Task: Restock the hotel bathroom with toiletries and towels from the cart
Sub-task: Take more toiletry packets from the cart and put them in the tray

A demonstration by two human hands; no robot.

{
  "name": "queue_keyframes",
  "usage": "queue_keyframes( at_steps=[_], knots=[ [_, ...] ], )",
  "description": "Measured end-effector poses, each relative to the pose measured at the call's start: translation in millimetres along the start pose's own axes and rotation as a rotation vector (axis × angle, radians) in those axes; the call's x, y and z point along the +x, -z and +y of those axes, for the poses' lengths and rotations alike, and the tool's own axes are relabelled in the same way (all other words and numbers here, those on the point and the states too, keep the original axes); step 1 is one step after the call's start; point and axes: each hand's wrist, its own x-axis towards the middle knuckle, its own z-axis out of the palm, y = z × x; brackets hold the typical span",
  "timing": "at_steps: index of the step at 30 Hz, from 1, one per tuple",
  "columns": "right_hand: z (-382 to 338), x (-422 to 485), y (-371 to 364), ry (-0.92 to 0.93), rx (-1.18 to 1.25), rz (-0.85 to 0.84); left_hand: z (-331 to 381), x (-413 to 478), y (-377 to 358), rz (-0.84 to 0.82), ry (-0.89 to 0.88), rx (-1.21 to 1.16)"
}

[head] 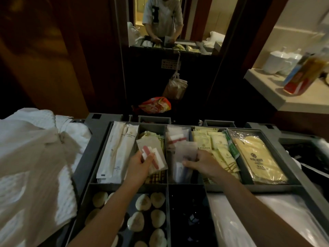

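Fingers (pixel 148 159) of the left hand (pixel 140 165): curled, thumb on top, gripping a small fan of sachets (pixel 156 157) with a pink strip, held just above the second top compartment. Fingers (pixel 200 155) of the right hand (pixel 203 164): bent, pinching a translucent sachet (pixel 187 148) that stands partly out of the third compartment. I cannot tell whether it is one sachet or several.

Items I log around them, by size:
1. White towels (pixel 35 157), heaped at the left, overlapping the cart's edge.
2. Grey cart tray (pixel 92 157), divided into compartments; both forearms cross its near row.
3. Mirror (pixel 170 24) straight ahead, showing the person and the cart.
4. Pale counter (pixel 293 97) at right, carrying white cups (pixel 277 61) and a red-and-blue box (pixel 299 75), blurred.
5. Large yellow packet (pixel 258 157) in clear wrap, far-right compartment.
6. Long white sleeves (pixel 117 150), far-left compartment.
7. Pale yellow packets (pixel 208 141), fourth compartment, beside a green packet (pixel 233 150).
8. Round soaps (pixel 142 202), near-left compartment, partly hidden under the left forearm.
9. Orange-red bag (pixel 154 104), beyond the cart.
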Motion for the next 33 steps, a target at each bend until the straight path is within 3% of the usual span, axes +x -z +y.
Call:
queue_keyframes(
  at_steps=[5,8,12,17,23,33],
  knots=[
    [-18.4,-19.8,-4.2,0.057,-0.08,-0.078,4.8,-2.0,2.6,-0.025,0.042,-0.087],
    [-26.9,-26.4,-4.7,0.111,-0.154,0.004,9.8,-5.4,4.0,0.028,0.073,-0.143],
    [-40.0,-25.0,-1.5,0.212,-0.08,0.162,28.5,-16.5,6.0,0.103,0.075,-0.213],
    [-71.3,-20.2,5.8,0.376,0.032,0.146,51.1,-40.7,20.3,0.201,0.011,-0.15],
    [-107.1,-32.2,-13.0,0.389,0.396,-0.22,62.8,-95.2,48.8,0.407,0.006,-0.068],
    [-147.8,-100.4,-118.1,0.328,0.324,-0.862,24.7,-242.2,111.0,0.861,0.201,0.014]
  ],
)
